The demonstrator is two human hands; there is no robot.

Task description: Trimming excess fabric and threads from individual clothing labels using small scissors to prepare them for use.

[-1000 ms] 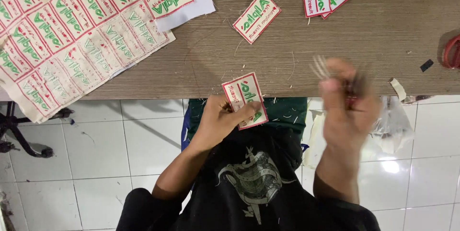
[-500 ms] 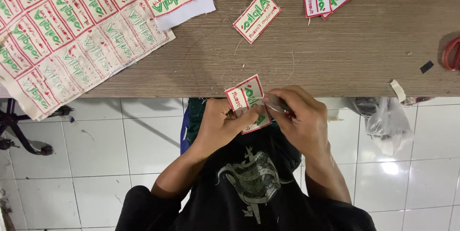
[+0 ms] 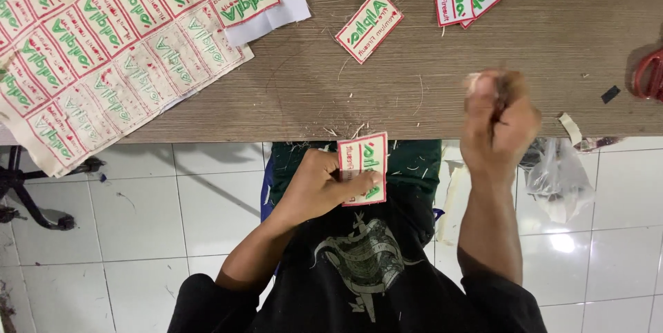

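One patch (image 3: 363,168) pinched in left hand (image 3: 319,188), below bench (image 3: 414,84) edge | right hand (image 3: 498,120) blurry, closed, well apart, grip unclear.

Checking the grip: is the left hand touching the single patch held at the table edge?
Touching. The head view shows the left hand with fingers pressed across the lower part of the red-bordered patch, no gap between them.

Single head view, steeply down, close over table (image 3: 483,50) edge
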